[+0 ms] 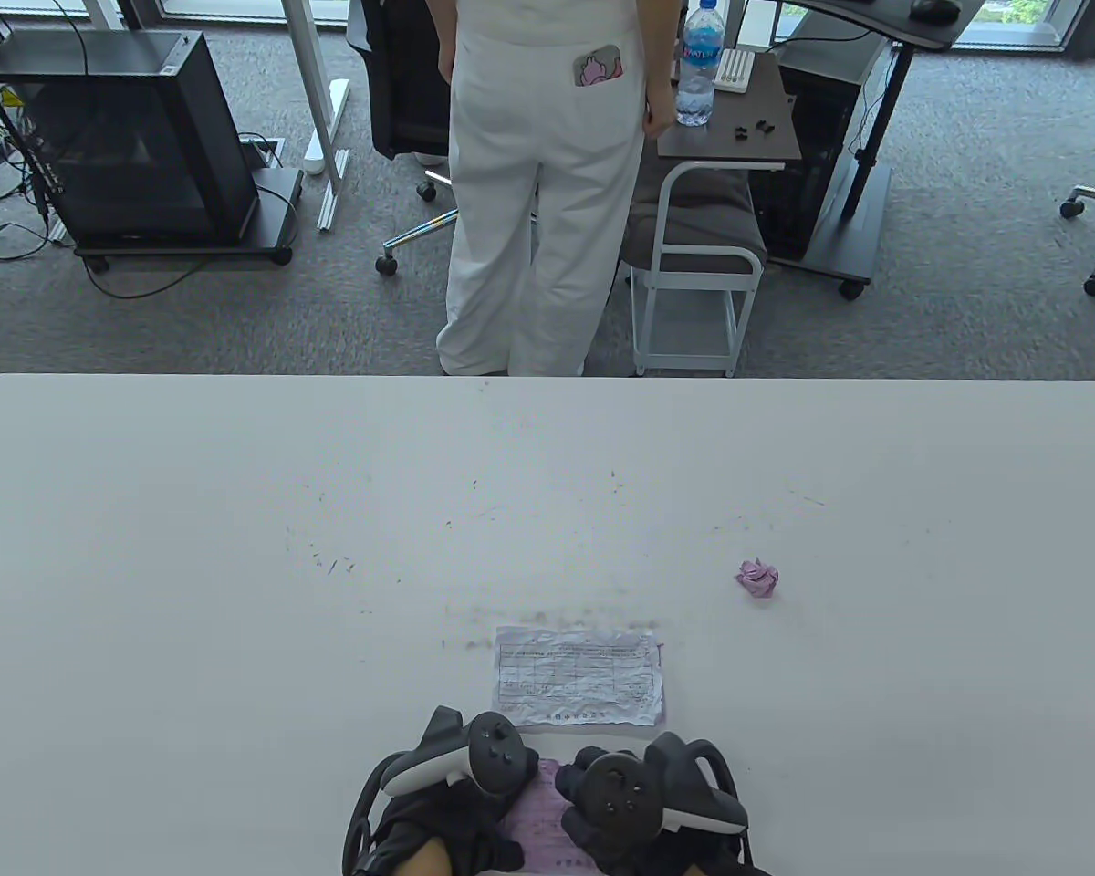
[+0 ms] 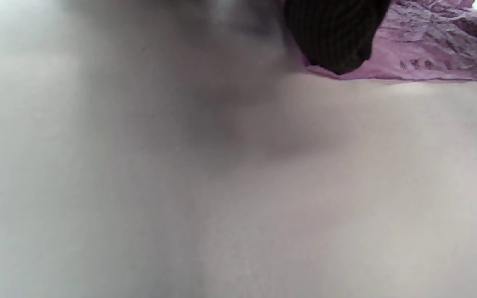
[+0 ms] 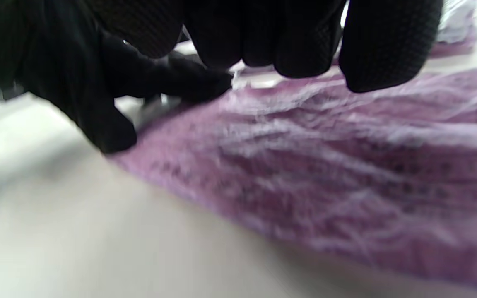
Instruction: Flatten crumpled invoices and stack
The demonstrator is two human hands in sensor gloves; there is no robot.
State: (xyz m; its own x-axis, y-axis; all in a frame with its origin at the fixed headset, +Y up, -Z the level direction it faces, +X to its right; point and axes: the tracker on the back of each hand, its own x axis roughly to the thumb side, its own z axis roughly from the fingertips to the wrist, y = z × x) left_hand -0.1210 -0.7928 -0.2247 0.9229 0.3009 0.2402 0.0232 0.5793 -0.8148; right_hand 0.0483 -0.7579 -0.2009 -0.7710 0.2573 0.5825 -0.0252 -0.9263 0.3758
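At the table's near edge, both hands [image 1: 547, 803] press the pink invoice [image 1: 538, 812].

Beyond the far edge of the white table [image 1: 237, 511], a person in white trousers [image 1: 534, 201] stands facing away, a phone [image 1: 599, 68] in the back pocket. To that person's right, a small dark side table [image 1: 739, 137] carries a water bottle [image 1: 698, 64] and a white remote [image 1: 735, 70]. A black computer case [image 1: 119, 137] sits on a wheeled base at the far left, on grey carpet [image 1: 967, 228].
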